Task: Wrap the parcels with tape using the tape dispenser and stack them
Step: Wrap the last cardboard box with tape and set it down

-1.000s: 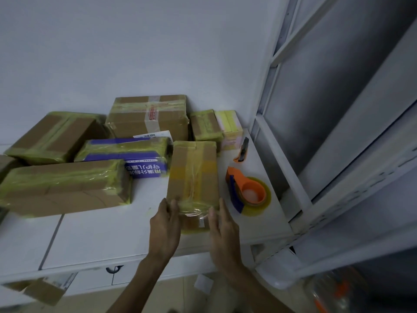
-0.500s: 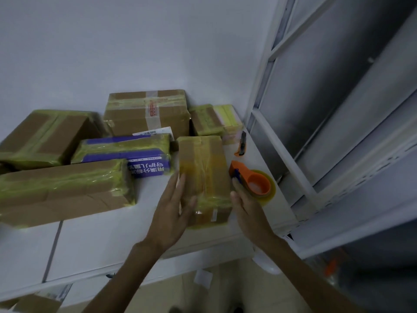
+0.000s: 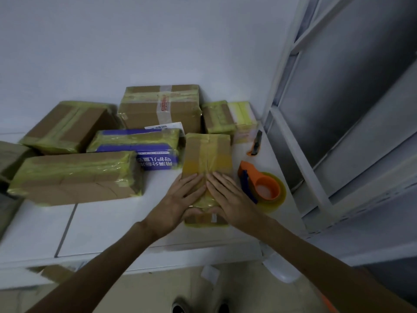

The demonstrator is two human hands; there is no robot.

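Cardboard, brown and banded with yellowish tape, forms the parcel (image 3: 207,152), which is laid lengthwise at the near right of the white table (image 3: 101,224). Its near half is pressed flat by the left hand (image 3: 181,201) and the right hand (image 3: 229,197), placed side by side with fingers straight; nothing is gripped. An orange tape dispenser (image 3: 259,186) is set just right of the parcel. A knife (image 3: 256,144) is seen farther back. Other taped parcels (image 3: 74,177) are grouped to the left and far side.
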